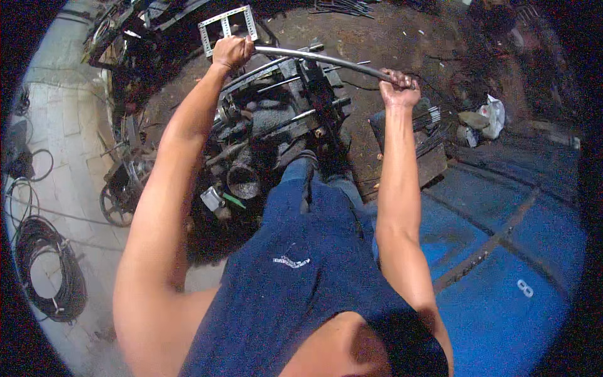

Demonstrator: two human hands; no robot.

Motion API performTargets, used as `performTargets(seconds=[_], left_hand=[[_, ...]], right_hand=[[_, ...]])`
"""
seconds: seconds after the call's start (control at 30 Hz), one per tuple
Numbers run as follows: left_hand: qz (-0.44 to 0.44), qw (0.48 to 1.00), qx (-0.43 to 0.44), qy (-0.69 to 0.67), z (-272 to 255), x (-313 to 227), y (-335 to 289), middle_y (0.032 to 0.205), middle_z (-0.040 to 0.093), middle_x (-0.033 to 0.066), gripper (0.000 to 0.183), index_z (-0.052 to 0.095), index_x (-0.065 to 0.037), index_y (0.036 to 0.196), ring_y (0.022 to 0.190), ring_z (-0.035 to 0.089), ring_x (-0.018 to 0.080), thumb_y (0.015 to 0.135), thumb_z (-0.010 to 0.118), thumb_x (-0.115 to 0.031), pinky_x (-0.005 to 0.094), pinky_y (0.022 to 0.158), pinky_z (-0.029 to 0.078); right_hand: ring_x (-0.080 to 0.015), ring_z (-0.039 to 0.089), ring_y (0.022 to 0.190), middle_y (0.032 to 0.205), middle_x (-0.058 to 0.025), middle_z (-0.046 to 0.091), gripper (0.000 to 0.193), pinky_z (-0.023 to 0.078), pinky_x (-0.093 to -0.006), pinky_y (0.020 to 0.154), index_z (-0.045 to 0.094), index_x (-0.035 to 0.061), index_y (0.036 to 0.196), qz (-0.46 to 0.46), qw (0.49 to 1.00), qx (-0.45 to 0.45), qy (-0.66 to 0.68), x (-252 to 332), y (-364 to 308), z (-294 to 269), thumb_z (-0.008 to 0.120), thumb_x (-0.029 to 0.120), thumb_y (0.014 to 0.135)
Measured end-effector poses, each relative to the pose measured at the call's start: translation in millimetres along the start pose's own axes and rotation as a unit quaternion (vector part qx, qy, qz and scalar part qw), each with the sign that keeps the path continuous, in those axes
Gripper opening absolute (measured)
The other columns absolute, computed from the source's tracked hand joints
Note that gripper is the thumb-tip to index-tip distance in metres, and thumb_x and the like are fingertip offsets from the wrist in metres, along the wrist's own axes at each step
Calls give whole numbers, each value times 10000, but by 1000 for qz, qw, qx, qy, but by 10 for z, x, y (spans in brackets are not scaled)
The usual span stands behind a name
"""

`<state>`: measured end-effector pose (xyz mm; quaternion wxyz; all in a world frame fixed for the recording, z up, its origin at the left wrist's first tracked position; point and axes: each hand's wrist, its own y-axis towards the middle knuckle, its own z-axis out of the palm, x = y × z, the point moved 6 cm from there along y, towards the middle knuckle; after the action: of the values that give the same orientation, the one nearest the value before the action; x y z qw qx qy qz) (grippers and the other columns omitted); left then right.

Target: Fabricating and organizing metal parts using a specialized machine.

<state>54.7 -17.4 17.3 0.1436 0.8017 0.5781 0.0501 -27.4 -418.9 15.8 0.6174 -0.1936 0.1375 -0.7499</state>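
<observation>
Both arms reach out ahead of me, gripping a long metal rod point(314, 58) that runs from upper left to lower right. My left hand point(233, 51) is closed round its left end, and my right hand point(400, 89) wraps its right end. The rod looks bowed, though the lens bends edges too, so I cannot tell whether it is straight. Beneath it lies a dark, greasy machine point(276, 116) with several metal bars. A pale perforated metal frame point(204, 39) shows just behind my left hand.
A coil of black cable point(76, 279) lies on the pale floor at left, near a spoked wheel point(117, 204). Beside the machine are a dark cylinder point(243, 181) and a small whitish box point(212, 199). A blue panel point(477, 301) fills the lower right; a white bag point(495, 116) sits beyond it.
</observation>
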Motion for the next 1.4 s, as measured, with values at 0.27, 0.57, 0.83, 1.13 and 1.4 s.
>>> performTargets(seconds=[0.27, 0.57, 0.83, 1.13, 1.4], left_hand=[[-59, 998, -4, 5, -221, -127, 23, 542, 574, 192, 519, 590, -45, 501, 504, 592, 354, 876, 386, -342, 439, 534, 495], [-137, 990, 2, 38, -297, -271, -30, 570, 597, 178, 515, 592, -59, 490, 521, 607, 345, 876, 390, -332, 446, 527, 500], [-143, 968, -192, -80, -932, -638, -357, 1109, 545, 169, 383, 535, -54, 1141, 1027, 521, 335, 827, 590, -265, 396, 907, 405], [-501, 845, -123, -140, -843, -713, -3410, 1032, 614, 202, 302, 561, 11, 1087, 946, 596, 321, 872, 566, -201, 359, 814, 456], [-669, 716, -25, -200, -982, -1379, -5106, 811, 630, 115, 264, 562, -18, 1093, 700, 595, 171, 895, 533, -192, 305, 656, 477]], right_hand=[[-182, 260, 456, 442, -26, 233, 253, 326, -391, 627, 258, 158, 471, 51, 997, -21, -47, 96, 341, 89, 389, 225, 677], [-189, 248, 454, 445, -25, 224, 269, 313, -375, 605, 210, 159, 487, 120, 988, -62, -80, 139, 527, 54, 375, 182, 698], [-285, 521, 785, 816, -130, 537, 482, 419, -469, 773, 524, 12, 887, 130, 949, -245, -152, 227, 270, -437, 367, 466, 853], [-286, 622, 772, 850, -139, 652, 249, 493, -364, 721, 645, 28, 946, 216, 401, 369, -810, -1821, -770, -1715, 625, 192, 760], [-363, 598, 906, 952, -197, 619, 213, 485, -446, 788, 648, 28, 882, 147, 163, 414, -884, -2642, -1364, -2264, 627, 169, 724]])
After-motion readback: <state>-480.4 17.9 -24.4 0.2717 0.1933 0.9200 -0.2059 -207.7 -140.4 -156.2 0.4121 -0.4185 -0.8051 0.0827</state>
